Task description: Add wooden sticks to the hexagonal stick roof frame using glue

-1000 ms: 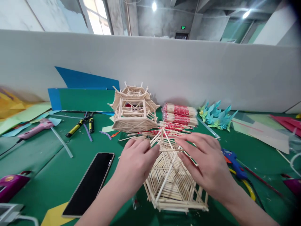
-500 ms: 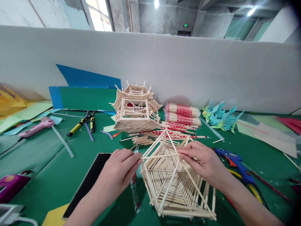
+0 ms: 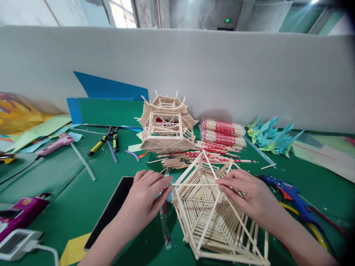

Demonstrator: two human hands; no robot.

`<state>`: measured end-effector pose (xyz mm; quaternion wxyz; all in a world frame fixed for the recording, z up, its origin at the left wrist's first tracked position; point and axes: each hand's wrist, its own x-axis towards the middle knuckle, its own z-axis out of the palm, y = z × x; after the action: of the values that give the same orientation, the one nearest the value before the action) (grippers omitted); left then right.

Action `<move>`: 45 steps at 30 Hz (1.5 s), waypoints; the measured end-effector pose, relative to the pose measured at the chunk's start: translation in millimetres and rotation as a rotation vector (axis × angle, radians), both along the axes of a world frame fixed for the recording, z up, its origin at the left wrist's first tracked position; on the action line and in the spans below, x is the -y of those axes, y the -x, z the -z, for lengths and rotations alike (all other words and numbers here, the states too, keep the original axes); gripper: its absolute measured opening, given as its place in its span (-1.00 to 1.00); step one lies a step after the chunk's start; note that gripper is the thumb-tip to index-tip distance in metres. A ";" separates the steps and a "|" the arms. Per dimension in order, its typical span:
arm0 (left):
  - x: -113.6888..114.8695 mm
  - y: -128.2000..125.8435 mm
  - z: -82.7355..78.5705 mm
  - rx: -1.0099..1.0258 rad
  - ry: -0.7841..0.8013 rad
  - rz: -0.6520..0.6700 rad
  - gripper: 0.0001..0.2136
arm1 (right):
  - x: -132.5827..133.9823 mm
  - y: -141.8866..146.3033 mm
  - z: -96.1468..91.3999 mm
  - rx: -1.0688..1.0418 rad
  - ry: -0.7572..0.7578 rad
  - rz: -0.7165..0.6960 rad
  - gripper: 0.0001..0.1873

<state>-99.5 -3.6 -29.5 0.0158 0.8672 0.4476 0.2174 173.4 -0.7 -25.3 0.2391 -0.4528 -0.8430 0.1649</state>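
Note:
Between both hands a thin wooden stick [image 3: 194, 184] lies crosswise over a stick framework [image 3: 213, 221] of many glued-looking wooden sticks. My left hand [image 3: 151, 194] pinches the stick's left end, just outside the framework's left corner. With thumb and forefinger closed, my right hand [image 3: 244, 190] pinches its right end, close to a slanting stick of the frame. Behind stands a pavilion-like stick model [image 3: 169, 125] with tiered roofs. Loose sticks [image 3: 174, 163] lie between the two structures.
Bundles of wrapped sticks [image 3: 222, 133] and folded blue paper [image 3: 273, 136] stand behind. At right lies a blue glue gun [image 3: 288, 192]; at left, a pink glue gun [image 3: 57, 145], yellow-handled pliers [image 3: 98, 145] and a black phone-like slab [image 3: 111, 210]. A white partition [image 3: 194, 70] closes the back.
The view has shifted slightly, so everything sits a little further right. Both hands keep hold of the stick, which now looks more level across the frame.

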 end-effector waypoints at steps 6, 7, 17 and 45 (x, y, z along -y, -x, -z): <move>-2.1 -3.5 2.2 0.056 0.017 0.038 -0.81 | 1.3 1.7 -1.6 0.001 0.018 -0.002 -0.77; -2.3 -4.1 2.1 0.060 0.019 0.041 -0.81 | 1.7 2.1 -2.4 -0.004 0.023 0.000 -0.77; -3.5 -5.6 2.0 0.037 -0.017 0.061 -0.79 | 0.6 -7.7 -1.7 -0.085 0.083 0.095 -0.75; -8.7 0.7 1.8 0.052 0.124 0.106 -0.81 | -0.8 -9.5 0.2 -0.117 0.179 0.103 -0.85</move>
<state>-100.2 5.1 -31.3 0.0927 0.8811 0.4132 0.2103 182.9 0.1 -25.5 0.2548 -0.5044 -0.7853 0.2530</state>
